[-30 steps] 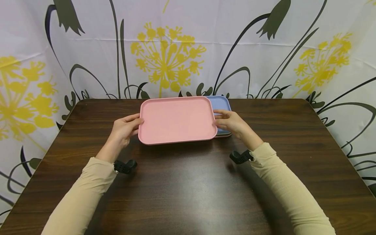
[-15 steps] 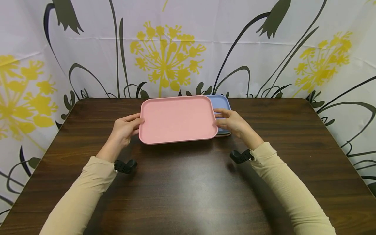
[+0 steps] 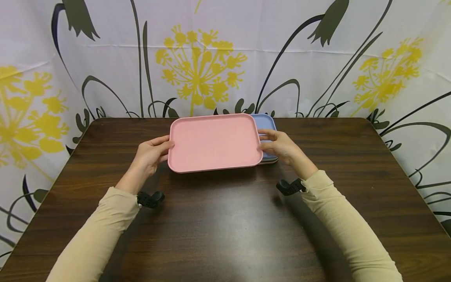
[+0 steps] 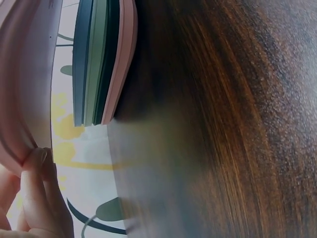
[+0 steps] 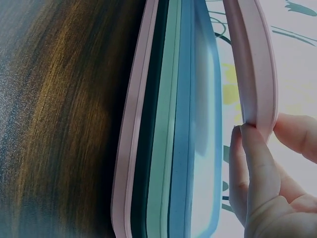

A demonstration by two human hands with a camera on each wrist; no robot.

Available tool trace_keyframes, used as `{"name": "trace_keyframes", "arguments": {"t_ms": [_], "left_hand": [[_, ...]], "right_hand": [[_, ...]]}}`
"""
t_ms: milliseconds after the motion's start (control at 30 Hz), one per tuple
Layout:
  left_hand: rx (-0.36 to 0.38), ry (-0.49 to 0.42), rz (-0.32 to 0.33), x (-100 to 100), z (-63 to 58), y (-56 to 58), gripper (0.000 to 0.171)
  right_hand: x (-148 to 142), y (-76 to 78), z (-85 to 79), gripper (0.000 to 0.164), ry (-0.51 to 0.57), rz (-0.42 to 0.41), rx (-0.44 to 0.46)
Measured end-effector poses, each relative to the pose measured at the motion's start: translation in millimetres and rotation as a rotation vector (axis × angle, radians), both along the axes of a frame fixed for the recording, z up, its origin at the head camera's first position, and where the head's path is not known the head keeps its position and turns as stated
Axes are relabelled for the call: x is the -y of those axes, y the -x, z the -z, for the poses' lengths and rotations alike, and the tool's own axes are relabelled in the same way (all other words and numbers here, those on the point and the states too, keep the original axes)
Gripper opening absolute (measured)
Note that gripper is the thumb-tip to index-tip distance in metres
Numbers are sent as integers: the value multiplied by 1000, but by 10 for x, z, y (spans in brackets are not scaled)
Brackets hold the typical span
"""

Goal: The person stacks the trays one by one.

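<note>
Both hands hold a pink rectangular tray (image 3: pixel 215 143) by its short ends, slightly tilted in the head view. At its left end my left hand (image 3: pixel 149 155) pinches the rim between thumb and fingers. My right hand (image 3: pixel 280 147) pinches the opposite end. Below and behind it lies a stack of trays with a blue tray (image 3: pixel 266 124) on top. In the right wrist view, a gap separates the held tray from the stack. Under the blue tray (image 5: pixel 182 148) come a light green tray (image 5: pixel 161 163), a dark green tray (image 5: pixel 143 163) and another pink tray (image 5: pixel 128 163).
The stack stands near the back edge of a dark brown wooden table (image 3: pixel 218 227). Behind the table hangs a white curtain (image 3: pixel 225 86) with yellow flowers and dark stems. A black strap device (image 3: pixel 149 199) sits on the left wrist, and another black device (image 3: pixel 289 188) on the right.
The held pink tray has shifted slightly to the right and up, both hands still on its ends. The stack stays in place.
</note>
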State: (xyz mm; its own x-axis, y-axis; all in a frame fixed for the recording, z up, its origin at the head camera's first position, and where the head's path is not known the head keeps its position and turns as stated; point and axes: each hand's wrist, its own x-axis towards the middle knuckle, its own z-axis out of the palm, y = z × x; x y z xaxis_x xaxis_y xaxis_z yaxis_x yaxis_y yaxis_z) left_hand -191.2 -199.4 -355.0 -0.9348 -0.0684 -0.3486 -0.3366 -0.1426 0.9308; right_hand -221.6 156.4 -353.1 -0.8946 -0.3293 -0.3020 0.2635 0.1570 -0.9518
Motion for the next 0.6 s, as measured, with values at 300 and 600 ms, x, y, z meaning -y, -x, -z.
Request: {"name": "trace_keyframes", "arguments": {"t_ms": [300, 600], "left_hand": [[9, -8, 18, -3, -6, 6, 57], [20, -34, 69, 2, -28, 7, 64]], "right_hand": [[-7, 11, 12, 64, 0, 18, 9], [-15, 13, 4, 64, -10, 38, 5]]}}
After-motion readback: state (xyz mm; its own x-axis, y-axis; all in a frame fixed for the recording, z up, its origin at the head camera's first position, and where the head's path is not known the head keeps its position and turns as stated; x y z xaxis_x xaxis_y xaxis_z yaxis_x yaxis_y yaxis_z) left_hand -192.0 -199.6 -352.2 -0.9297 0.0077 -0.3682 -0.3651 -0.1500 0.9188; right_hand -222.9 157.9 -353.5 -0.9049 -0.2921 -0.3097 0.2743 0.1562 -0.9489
